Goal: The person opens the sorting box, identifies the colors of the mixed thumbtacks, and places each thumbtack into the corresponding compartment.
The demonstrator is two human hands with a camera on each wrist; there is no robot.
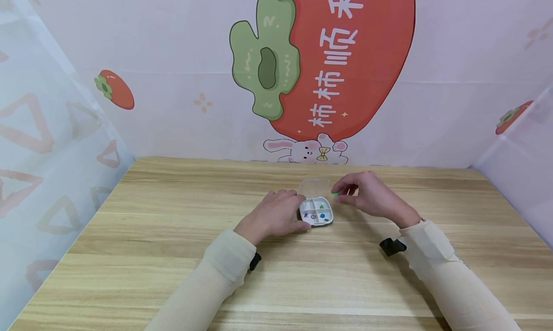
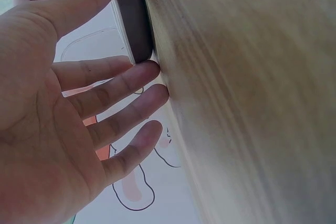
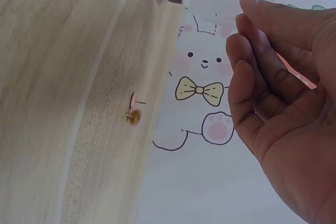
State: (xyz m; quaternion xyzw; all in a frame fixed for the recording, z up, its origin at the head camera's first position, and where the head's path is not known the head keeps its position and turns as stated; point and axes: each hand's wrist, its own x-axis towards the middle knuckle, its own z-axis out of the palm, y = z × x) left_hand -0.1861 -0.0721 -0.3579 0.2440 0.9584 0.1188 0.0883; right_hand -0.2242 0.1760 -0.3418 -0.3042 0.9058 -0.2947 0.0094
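Observation:
A small white pill box (image 1: 316,218) with four compartments lies on the table, its clear lid (image 1: 314,187) folded back. Small bits in purple, blue and green sit inside. My left hand (image 1: 278,213) holds the box from the left, thumb at the near edge and index finger at the far one. In the left wrist view its other fingers (image 2: 131,111) are spread beside the dark box side (image 2: 135,19). Right of the lid, my right hand (image 1: 367,194) pinches a tiny green piece (image 1: 335,195) between thumb and fingertips, which the right wrist view does not show.
On the wooden table (image 1: 173,216), the right wrist view shows two small studs with thin pins, one pink (image 3: 134,99) and one amber (image 3: 134,117). Behind the table's far edge stands a printed cloth backdrop (image 1: 173,120), with more cloth at both sides.

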